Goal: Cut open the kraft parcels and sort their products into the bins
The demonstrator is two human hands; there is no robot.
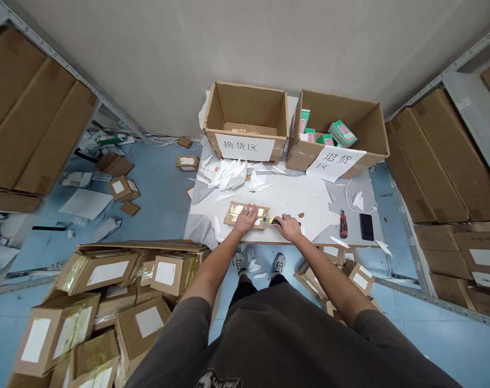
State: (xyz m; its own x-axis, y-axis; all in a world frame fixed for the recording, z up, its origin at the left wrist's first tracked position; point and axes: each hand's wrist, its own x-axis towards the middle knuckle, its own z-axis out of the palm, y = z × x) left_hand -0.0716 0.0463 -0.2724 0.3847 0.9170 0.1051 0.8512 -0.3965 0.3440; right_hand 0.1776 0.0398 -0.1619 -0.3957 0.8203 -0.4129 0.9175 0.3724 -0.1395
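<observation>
A small flat cardboard box [230, 214] wrapped in yellowish tape lies near the front edge of the white-covered table [301, 188]. My left hand [247, 217] rests flat on top of it, fingers stretched forward. In my right hand [289, 227] is a yellow-and-black utility knife [275, 221], gripped in closed fingers. Its blade points left and meets the right end of the box; how deep it goes I cannot tell. Another utility knife, red and black [343, 224], lies farther right beside a black phone [366, 227].
Two open cartons with paper signs stand at the back: the left carton [246, 108], and the right carton [366, 126] holding several green-and-pink boxes [342, 133]. Torn white paper [230, 175] litters the table. A big carton of parcels [111, 272] sits left. Shelves with cartons [450, 161] flank both sides.
</observation>
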